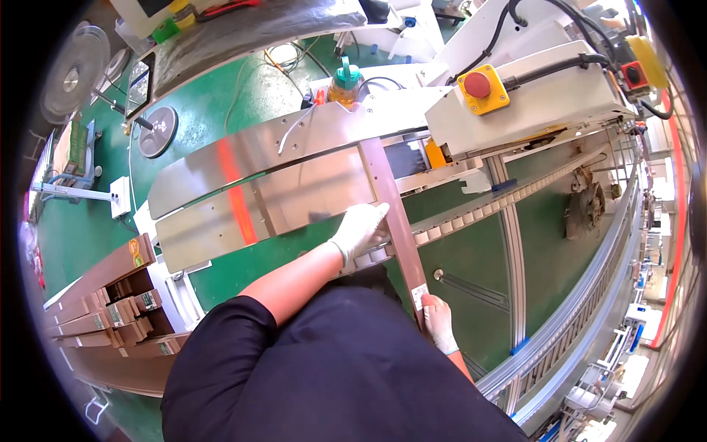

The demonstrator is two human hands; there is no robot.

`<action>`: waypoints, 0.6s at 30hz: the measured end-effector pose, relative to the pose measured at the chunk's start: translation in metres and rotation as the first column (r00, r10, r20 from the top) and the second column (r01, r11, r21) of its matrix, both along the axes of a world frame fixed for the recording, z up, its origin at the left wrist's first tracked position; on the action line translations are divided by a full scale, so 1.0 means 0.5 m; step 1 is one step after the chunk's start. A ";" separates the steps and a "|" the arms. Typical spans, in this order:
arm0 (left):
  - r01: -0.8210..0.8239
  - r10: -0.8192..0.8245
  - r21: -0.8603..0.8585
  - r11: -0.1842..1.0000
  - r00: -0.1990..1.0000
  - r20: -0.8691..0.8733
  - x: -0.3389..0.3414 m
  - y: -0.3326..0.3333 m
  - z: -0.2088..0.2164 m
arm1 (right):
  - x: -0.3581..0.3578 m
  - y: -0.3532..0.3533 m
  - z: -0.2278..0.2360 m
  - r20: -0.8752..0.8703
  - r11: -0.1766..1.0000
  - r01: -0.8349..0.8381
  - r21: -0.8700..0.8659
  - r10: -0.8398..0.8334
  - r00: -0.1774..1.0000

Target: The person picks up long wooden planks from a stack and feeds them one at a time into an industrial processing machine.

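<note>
A long, narrow brown board (pixel 394 221) lies across the metal worktable and roller rail, its near end toward my body. My left hand (pixel 361 230), in a white glove, is closed at the board's left edge near the middle; its lower fingers are partly hidden. Gripping the near end is my right hand (pixel 440 324), also white-gloved, with the thumb beside a small white label (pixel 419 297). The far end of the board rests by the steel plate (pixel 324 188), next to a machine opening.
A machine housing with a red emergency button (pixel 477 85) stands at the far right. A roller rail (pixel 479 212) curves away to the right. Brown boards (pixel 110 320) are stacked at the left. A green-topped bottle (pixel 345 85) stands behind the plate. An orange-red stripe (pixel 239 206) crosses the metal.
</note>
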State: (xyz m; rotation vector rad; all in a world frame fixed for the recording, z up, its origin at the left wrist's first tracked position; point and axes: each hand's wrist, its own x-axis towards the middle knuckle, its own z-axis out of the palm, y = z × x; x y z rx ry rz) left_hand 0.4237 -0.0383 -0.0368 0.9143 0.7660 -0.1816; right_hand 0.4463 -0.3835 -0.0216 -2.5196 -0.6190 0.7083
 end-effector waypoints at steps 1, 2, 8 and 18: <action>-0.065 0.066 -0.044 0.997 0.998 0.018 0.008 -0.012 -0.015 | 0.008 -0.002 0.000 -0.023 1.000 0.003 -0.006 -0.003 1.000; -0.130 0.133 -0.088 0.988 0.991 0.033 0.023 -0.025 -0.012 | 0.018 -0.003 0.000 -0.045 1.000 0.006 -0.014 -0.007 0.999; -0.262 0.260 0.047 0.964 0.964 0.053 0.126 -0.094 -0.050 | 0.107 -0.028 0.025 -0.158 0.999 0.030 -0.020 -0.032 0.987; -0.120 0.101 0.320 0.940 0.992 0.076 0.329 -0.161 -0.115 | 0.318 -0.108 0.030 -0.197 0.995 0.097 0.003 -0.095 0.976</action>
